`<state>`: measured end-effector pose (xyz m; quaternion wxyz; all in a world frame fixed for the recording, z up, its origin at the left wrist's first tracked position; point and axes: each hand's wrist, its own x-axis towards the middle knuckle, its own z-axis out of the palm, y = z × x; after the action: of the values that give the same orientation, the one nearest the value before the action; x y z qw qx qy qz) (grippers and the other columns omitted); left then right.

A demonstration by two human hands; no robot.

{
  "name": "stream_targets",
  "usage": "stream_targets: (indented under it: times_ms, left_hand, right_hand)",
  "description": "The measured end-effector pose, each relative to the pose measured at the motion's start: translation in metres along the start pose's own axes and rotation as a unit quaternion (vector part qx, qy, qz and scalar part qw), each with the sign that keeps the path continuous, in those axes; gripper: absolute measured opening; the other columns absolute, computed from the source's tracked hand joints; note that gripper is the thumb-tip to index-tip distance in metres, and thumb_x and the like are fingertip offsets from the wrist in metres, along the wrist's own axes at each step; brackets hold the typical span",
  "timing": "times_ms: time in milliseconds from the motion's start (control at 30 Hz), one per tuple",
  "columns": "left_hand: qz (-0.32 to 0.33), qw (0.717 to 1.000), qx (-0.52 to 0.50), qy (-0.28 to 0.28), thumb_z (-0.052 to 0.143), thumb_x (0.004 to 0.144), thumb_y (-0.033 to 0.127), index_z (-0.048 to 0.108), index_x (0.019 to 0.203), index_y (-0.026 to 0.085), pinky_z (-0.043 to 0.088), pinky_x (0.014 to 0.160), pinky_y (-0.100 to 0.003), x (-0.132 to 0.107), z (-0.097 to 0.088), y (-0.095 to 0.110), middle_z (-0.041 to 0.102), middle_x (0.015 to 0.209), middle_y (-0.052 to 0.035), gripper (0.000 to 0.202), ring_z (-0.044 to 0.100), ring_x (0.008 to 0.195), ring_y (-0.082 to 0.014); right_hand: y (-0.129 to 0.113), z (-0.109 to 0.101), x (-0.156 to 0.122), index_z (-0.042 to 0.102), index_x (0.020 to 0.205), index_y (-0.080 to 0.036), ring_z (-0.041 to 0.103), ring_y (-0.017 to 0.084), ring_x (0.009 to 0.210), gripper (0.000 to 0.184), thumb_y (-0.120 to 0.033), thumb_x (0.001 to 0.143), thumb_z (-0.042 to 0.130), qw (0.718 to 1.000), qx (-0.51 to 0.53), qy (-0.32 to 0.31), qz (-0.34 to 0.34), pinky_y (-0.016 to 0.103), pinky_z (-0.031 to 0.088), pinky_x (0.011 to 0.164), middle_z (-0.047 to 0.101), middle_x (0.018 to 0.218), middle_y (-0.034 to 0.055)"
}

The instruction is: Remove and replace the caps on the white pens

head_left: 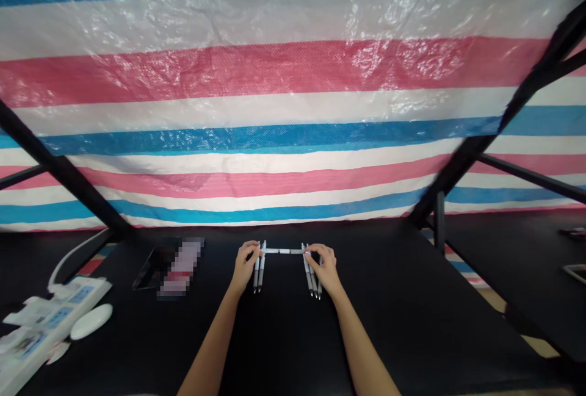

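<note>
On the black table (pixel 284 347) a white pen (pixel 284 251) lies crosswise between my two hands. My left hand (pixel 245 266) pinches its left end and my right hand (pixel 324 266) pinches its right end. Two more white pens (pixel 259 274) lie lengthwise just right of my left hand. Three similar pens (pixel 312 277) lie lengthwise under and left of my right hand. Fingers on both hands are curled closed on the pen ends.
A dark tablet (pixel 153 268) lies at the left with a blurred patch over it. A white power strip (pixel 50 316) and a white mouse (pixel 91 321) sit at the far left. Black frame bars (pixel 485 140) slant before a striped tarp (pixel 274 79).
</note>
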<state>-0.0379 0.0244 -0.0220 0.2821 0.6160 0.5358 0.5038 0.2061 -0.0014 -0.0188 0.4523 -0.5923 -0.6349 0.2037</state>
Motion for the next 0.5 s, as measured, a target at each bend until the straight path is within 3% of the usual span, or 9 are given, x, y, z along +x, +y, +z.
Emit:
stream_targets:
  times_ms: [200,367,500]
  left_hand:
    - [0.001,1.000,0.001,-0.008,0.050,0.080,0.037,0.063,0.061,0.019,0.039,0.090,-0.038,-0.0001,-0.0002,0.0003,0.059,0.097,-0.0074,0.029,0.053,0.098,-0.0226]
    - [-0.004,1.000,-0.009,-0.007,0.050,0.080,0.037,0.063,0.062,0.019,0.039,0.090,-0.038,-0.0003,-0.0001,-0.0008,0.059,0.098,-0.0075,0.029,0.053,0.098,-0.0223]
    - [0.004,1.000,-0.004,-0.006,0.050,0.080,0.036,0.063,0.061,0.019,0.039,0.090,-0.038,-0.0005,0.0001,-0.0010,0.059,0.098,-0.0074,0.028,0.053,0.098,-0.0224]
  right_hand:
    - [-0.0013,-0.0001,-0.0004,0.066,0.068,-0.025,0.051,0.024,0.096,0.038,-0.048,0.086,0.041,1.000,-0.011,-0.009,0.006,0.039,0.035,0.086,0.065,0.095,0.0043]
    - [-0.0010,0.0005,-0.0004,0.067,0.079,-0.026,0.052,0.024,0.097,0.028,-0.048,0.081,0.050,1.000,-0.015,0.001,-0.003,0.039,0.035,0.085,0.066,0.096,0.0040]
    - [0.0001,0.0006,-0.0006,0.066,0.077,-0.026,0.052,0.024,0.096,0.026,-0.047,0.081,0.051,1.000,-0.013,0.005,-0.010,0.038,0.036,0.084,0.066,0.095,0.0030]
